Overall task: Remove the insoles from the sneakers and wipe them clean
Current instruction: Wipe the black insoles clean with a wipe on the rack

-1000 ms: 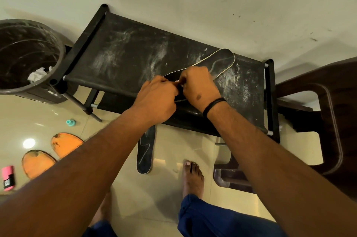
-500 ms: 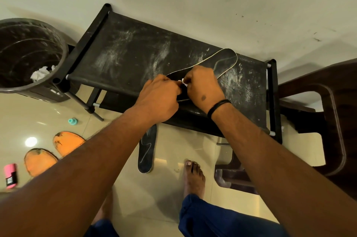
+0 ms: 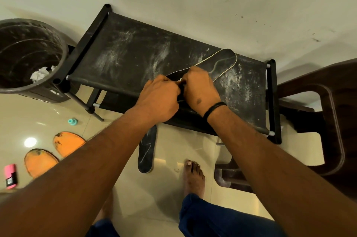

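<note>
A black insole [image 3: 222, 62] with a pale edge lies on the dusty black fabric top of a low rack [image 3: 125, 57]. Its middle and heel are hidden under my hands. My left hand [image 3: 158, 97] and my right hand [image 3: 199, 89] meet fingertip to fingertip over it, both with curled fingers. They pinch a small white wad of tissue [image 3: 181, 79] between them; little of it shows. A second black insole [image 3: 146, 151] lies on the floor at the rack's front edge. Two orange insoles [image 3: 67, 143] [image 3: 39, 162] lie on the floor at the left.
A dark bin [image 3: 58, 47] with crumpled white tissue inside stands left of the rack. A dark wooden chair [image 3: 332, 120] stands to the right. On the tiled floor are a teal cap [image 3: 72, 121], a pink object [image 3: 10, 176] and my bare feet.
Both hands stay together over the black insole, working the white wad between their fingertips. Nothing else has moved.
</note>
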The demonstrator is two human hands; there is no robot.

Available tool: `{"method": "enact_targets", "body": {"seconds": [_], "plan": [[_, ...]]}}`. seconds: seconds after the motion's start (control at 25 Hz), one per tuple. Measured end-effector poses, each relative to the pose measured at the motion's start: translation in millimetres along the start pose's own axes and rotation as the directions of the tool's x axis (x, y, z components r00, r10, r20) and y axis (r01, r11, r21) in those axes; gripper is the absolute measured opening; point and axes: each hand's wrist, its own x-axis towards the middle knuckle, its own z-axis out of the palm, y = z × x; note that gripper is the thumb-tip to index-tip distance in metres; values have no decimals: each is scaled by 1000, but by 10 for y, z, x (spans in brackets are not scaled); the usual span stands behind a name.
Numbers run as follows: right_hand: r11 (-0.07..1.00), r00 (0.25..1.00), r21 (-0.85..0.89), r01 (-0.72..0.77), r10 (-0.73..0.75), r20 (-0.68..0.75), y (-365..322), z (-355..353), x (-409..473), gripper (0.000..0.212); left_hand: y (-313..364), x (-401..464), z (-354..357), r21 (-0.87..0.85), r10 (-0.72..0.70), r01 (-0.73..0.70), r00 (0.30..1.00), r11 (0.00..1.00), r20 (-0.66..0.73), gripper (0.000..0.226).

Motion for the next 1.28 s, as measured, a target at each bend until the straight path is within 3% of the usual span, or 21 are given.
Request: {"method": "enact_targets", "body": {"seconds": [0.08,0.2,0.32,0.52,0.76,1.04,1.28], "plan": [[1000,1000,-27,-1,0,-17,9,-8,102,11,4,1,5,-10,-2,3,1000,1000,10,33],[992,990,-19,-124,122,-75,188,-74,164,22,-4,10,2,-21,-3,3,1000,1000,27,51],[976,973,34,-215,217,-76,271,-143,63,23,-9,8,-7,-15,-3,3,999,1000,33,55],[1000,1000,8,-16,15,23,-36,-101,-50,15,4,-8,-8,-9,-1,1,1000,1000,3,33],[968,969,87,-234,240,-60,314,-130,92,22,-10,14,6,-28,-13,13,1000,1000,18,55],[981,987,119,-151,144,69,189,-94,33,21,26,4,-14,19,0,0,1000,1000,17,50],[934,952,187,-303,305,19,572,-161,93,16,-7,18,12,1,-7,7,1000,1000,14,57]]}}
